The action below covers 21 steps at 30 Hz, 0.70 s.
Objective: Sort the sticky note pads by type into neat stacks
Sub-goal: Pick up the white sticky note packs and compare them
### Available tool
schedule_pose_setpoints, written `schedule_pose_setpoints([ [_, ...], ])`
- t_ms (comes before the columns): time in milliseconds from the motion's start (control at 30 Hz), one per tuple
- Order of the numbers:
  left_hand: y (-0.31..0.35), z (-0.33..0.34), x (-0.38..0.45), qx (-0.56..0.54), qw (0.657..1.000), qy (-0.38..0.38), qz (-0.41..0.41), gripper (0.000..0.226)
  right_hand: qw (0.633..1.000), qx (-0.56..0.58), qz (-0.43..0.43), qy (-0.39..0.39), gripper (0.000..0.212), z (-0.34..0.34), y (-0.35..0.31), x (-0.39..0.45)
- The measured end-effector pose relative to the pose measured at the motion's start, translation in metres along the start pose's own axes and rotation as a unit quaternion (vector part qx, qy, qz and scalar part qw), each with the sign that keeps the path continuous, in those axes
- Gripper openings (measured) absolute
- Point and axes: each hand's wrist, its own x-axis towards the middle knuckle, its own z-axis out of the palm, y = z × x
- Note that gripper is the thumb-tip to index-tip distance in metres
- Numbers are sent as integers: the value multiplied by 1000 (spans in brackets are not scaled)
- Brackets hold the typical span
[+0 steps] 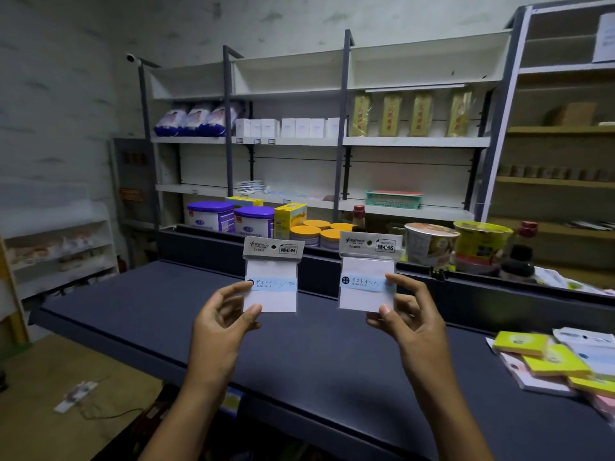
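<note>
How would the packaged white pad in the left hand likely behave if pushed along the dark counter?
The white pad looks flat and thin, so probably slides, not rolls. Its glossy wrapper suggests slipperiness. The left hand holds it upright by one corner, so likely light and fairly stiff.

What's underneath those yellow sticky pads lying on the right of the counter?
Under the yellow pads lie pink pads and a white packaged pad, all overlapping on the dark counter. How many are buried below is hidden, and the frame cuts off the pile.
</note>
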Motion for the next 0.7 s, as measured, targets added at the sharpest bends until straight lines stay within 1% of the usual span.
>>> schedule_pose_setpoints([
  [200, -25, -14, 49, -6, 1000, -1, -3, 31, 1000, 0, 10, -15, 44, 31, 22, 34],
  [433, -60, -37, 111, -7, 998, -55, -24, 30, 1000, -28, 6, 10, 46, 76, 46, 58],
  [600, -97, -61, 159, 1, 993, -96, -65, 29, 997, -52, 3, 50, 46, 114, 61, 71],
  [700, -124, -72, 185, 51, 986, -118, -111, 29, 996, -63, 7, 60, 45, 137, 72, 78],
])
